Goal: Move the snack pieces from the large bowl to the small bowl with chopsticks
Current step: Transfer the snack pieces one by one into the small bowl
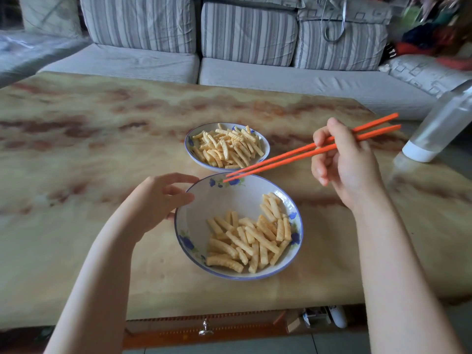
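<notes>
At frame centre the small bowl (189,147) already holds a heap of snack pieces (226,149); about as many wait in the large bowl (219,200) below. The right hand (347,169) pinches the chopsticks (281,160) (tips close together, empty, over that bowl's far rim); the left hand (155,203) curls its fingers round its left rim.

Large bowl (217,205): white, blue rim, blue flower prints; upright, its left rim held by the left hand (155,200).
Snack pieces (245,238): pale yellow ridged sticks, loosely piled in the large bowl's near and right parts.
Small bowl (189,146): same pattern, upright, just beyond the large bowl; holds a fuller heap (227,146) of the same sticks.
Chopsticks (293,155): orange pair, pinched by the right hand (344,159), slanting down, tips holding nothing above the large bowl's far rim.
</notes>
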